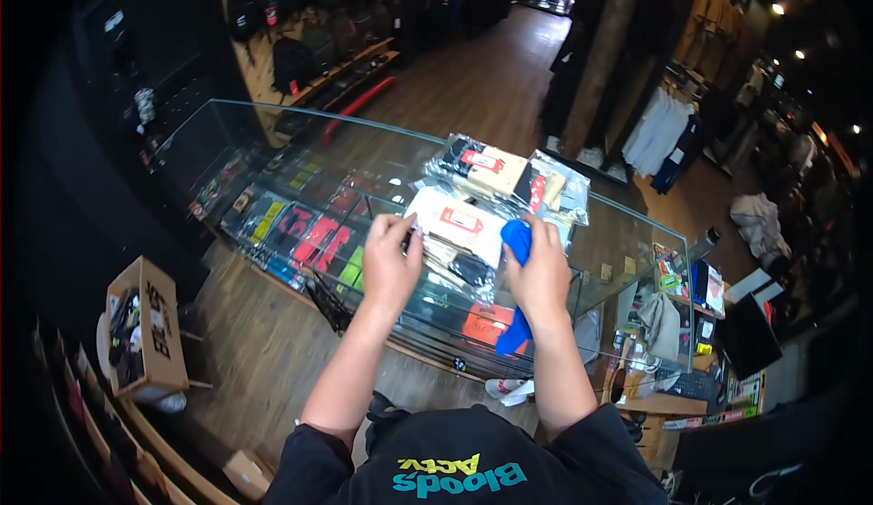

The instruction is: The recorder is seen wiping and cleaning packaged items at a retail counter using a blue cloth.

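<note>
A folded white garment in clear plastic (455, 220), with a red-and-white label, lies on top of other bagged garments on a glass display counter (273, 140). My left hand (392, 256) is at the packet's left edge, thumb and fingertips by its corner; whether they pinch it is hard to tell. In my right hand (542, 270) is a blue cloth (516, 238), bunched against the packet's right side. Its lower end hangs below my palm towards the counter's near edge. Just behind lies another stack of bagged garments (487, 164), black and beige, also labelled.
Inside the counter, packaged goods (320, 242) lie on a shelf. A cardboard box of small items (146, 334) stands at left on a stool. To the right are a monitor (750, 334), a keyboard (685, 383) and a grey cloth (658, 328). Backpacks (297, 62) hang beyond.
</note>
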The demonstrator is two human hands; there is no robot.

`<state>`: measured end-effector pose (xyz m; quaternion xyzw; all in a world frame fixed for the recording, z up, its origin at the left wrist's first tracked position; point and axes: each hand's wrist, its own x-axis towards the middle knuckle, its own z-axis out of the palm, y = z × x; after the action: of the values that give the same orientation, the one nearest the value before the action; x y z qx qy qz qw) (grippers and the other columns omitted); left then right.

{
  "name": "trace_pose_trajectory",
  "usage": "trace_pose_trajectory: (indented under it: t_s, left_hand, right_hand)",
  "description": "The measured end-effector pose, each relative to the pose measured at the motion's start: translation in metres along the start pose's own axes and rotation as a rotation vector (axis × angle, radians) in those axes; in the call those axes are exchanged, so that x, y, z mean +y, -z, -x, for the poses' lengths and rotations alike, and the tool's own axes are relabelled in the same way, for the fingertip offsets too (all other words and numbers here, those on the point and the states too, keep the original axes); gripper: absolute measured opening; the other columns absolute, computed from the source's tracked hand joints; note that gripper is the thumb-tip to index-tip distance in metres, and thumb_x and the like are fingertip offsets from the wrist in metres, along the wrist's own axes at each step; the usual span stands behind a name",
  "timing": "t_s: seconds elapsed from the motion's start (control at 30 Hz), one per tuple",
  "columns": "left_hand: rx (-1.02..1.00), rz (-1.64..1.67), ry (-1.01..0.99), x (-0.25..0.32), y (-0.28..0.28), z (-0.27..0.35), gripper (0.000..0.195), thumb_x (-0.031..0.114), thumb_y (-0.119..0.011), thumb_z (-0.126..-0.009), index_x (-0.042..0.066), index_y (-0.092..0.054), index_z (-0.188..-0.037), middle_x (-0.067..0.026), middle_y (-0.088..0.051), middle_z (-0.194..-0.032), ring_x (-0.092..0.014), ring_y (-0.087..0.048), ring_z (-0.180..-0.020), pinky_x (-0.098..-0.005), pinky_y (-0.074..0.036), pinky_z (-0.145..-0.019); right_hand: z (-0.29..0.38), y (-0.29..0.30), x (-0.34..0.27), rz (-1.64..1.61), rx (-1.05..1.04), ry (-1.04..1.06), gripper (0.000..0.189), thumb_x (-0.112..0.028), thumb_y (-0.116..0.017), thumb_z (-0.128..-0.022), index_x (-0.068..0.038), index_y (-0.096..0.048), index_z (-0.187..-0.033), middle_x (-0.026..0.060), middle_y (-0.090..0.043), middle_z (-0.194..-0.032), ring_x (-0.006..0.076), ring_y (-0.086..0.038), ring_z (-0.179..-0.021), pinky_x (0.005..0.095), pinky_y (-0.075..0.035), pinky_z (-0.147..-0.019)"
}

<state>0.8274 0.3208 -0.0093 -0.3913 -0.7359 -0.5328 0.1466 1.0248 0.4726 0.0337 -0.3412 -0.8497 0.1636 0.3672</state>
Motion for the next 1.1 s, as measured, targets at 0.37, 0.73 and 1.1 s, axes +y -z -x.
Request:
trace_pose_trajectory:
  t_s: [0.37, 0.73, 1.1]
  left_hand:
    - [-0.371, 0.465, -0.028, -0.05, 0.128, -0.048, 0.059, 0.013, -0.082, -0.099, 0.004, -0.066, -0.155, -0.0203, -0.068, -0.136, -0.035, -0.072, -0.118, -0.0442, -0.06, -0.102]
    - [-0.093, -0.201, 0.174, -0.238, 0.297, -0.064, 0.079, 0.023, -0.082, -0.099, 0.003, -0.05, -0.168, -0.0237, -0.06, -0.15, -0.043, -0.061, -0.141, -0.0524, -0.05, -0.12]
    - [0.372, -0.253, 0.582, -0.391, 0.448, -0.032, 0.064, 0.006, -0.083, -0.096, 0.006, -0.065, -0.156, -0.0186, -0.069, -0.146, -0.033, -0.073, -0.125, -0.042, -0.061, -0.104]
  right_hand:
    - [-0.019, -0.068, -0.207, -0.404, 0.088, 0.2, 0.041, 0.009, -0.076, -0.09, -0.001, -0.071, -0.13, 0.0197, -0.073, -0.121, 0.0377, -0.074, -0.112, 0.0431, -0.056, -0.101]
    - [-0.073, -0.349, -0.389, 0.125, -0.264, 0.469, 0.094, -0.036, -0.096, -0.089, -0.01, -0.054, -0.169, 0.0286, -0.048, -0.173, 0.0555, -0.038, -0.162, 0.0685, -0.025, -0.134]
    - [0.003, -0.524, -0.566, -0.832, -1.02, 0.864, 0.088, -0.029, -0.089, -0.096, -0.002, -0.047, -0.169, 0.0319, -0.048, -0.17, 0.0516, -0.051, -0.156, 0.0546, -0.046, -0.128]
